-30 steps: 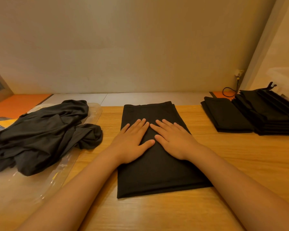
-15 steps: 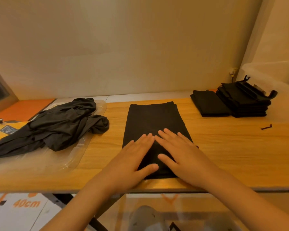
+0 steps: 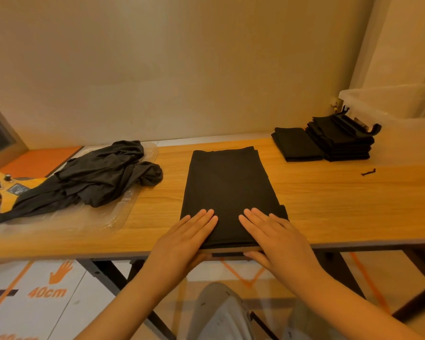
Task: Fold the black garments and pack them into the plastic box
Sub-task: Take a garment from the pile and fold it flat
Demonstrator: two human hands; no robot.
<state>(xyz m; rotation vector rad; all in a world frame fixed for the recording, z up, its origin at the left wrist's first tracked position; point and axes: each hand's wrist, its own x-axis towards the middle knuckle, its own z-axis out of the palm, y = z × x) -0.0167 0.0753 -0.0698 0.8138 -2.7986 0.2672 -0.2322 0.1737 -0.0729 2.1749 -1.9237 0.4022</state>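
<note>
A black garment (image 3: 231,192), folded into a long rectangle, lies on the wooden table (image 3: 329,207), its near end at the table's front edge. My left hand (image 3: 184,241) and my right hand (image 3: 275,239) rest flat on that near end with straight fingers, a gap between them. Both thumbs sit at the table's front edge, below the hem. Unfolded black garments (image 3: 93,177) lie heaped on a clear plastic sheet at the left. Two stacks of folded black garments (image 3: 339,141) stand at the back right. The clear plastic box (image 3: 402,106) stands just behind and right of them.
A small black clip (image 3: 368,172) lies on the table at the right. A yellow device with knobs (image 3: 5,187) sits at the far left, partly under the heap. The wall runs close behind the table. My knees and the table legs show below the front edge.
Both hands slid along the garment toward me, from its middle to its near end, and moved apart. The view pulled back and tilted down, so the table's front edge now shows.
</note>
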